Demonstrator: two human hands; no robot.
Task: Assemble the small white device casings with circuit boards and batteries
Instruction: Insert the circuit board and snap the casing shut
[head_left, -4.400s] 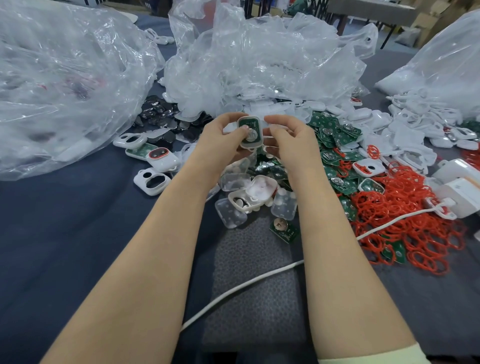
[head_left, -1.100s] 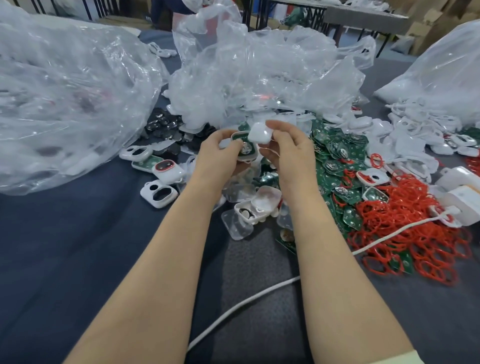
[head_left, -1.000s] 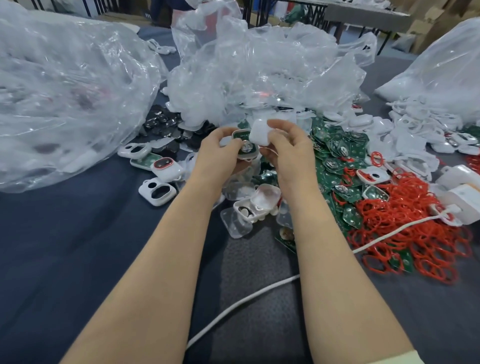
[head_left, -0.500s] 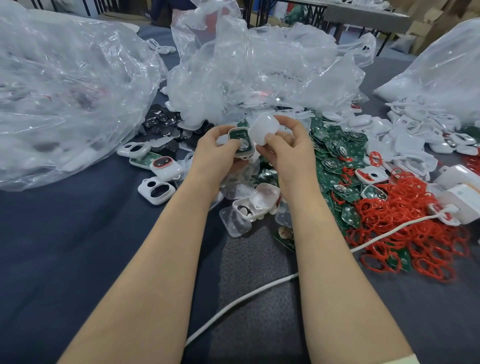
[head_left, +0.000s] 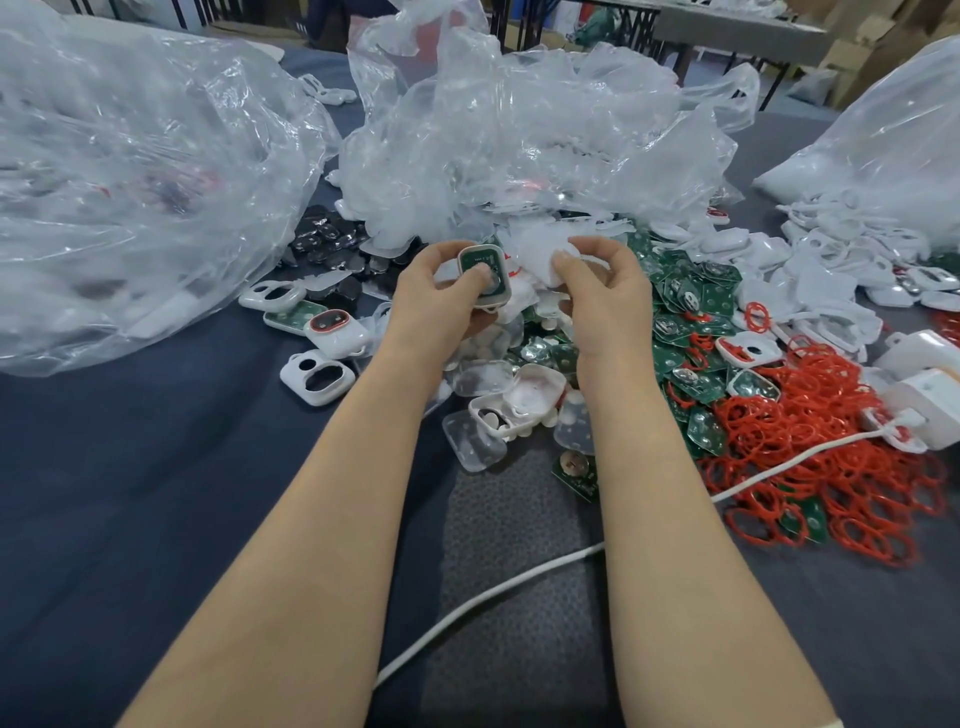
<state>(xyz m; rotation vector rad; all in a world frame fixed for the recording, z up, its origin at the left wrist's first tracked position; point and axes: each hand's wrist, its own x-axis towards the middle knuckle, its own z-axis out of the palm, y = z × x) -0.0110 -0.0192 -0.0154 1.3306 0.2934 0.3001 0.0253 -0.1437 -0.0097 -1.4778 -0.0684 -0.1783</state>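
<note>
At frame centre, the left hand (head_left: 441, 299) is gripping a small white casing with a green circuit board (head_left: 484, 275), fingers curled round it. The right hand (head_left: 605, 293) is pinching a white plastic cover (head_left: 543, 255) just beside it. Crumpled clear plastic bags (head_left: 519, 140) are crowding close behind, and red rubber rings (head_left: 831, 447) are lying at lower right.

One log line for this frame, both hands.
left hand: holds casing, green board inside | right hand: pinches white cover | cover not yet on casing
</note>
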